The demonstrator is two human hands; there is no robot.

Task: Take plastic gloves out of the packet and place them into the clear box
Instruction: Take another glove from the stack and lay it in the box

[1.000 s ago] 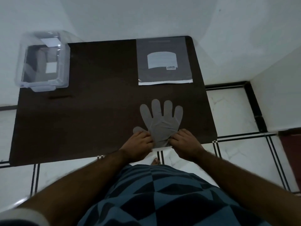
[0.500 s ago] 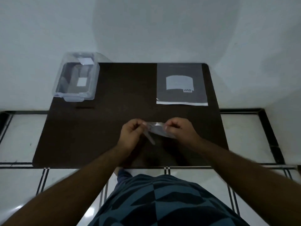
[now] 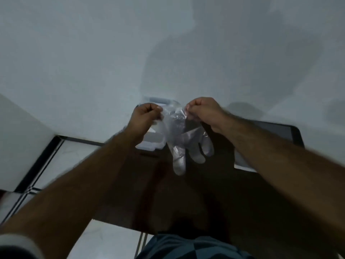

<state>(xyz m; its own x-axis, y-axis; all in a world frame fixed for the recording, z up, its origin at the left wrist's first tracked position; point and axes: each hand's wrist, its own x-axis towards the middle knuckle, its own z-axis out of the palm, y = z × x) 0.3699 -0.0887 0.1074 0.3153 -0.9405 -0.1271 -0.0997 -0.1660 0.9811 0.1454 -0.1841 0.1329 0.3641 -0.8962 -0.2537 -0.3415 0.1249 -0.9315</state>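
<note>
A clear plastic glove [image 3: 180, 139] hangs in the air with its fingers pointing down, held by its cuff between both hands. My left hand [image 3: 144, 116] pinches the cuff's left edge and my right hand [image 3: 204, 111] pinches its right edge. Behind and just below the hands stands the clear box [image 3: 155, 142] at the table's far left, mostly hidden by my left hand and the glove. The grey glove packet [image 3: 270, 131] lies flat at the far right of the table, partly covered by my right forearm.
The dark brown table [image 3: 168, 193] fills the middle of the view, with a white wall behind it. White floor tiles with black lines [image 3: 46, 152] show to the left and below the table's near edge.
Both hands have lifted the glove off the table's near edge and carried it up and left toward the clear box. The glove now hangs down instead of lying flat. The view has tilted upward.
</note>
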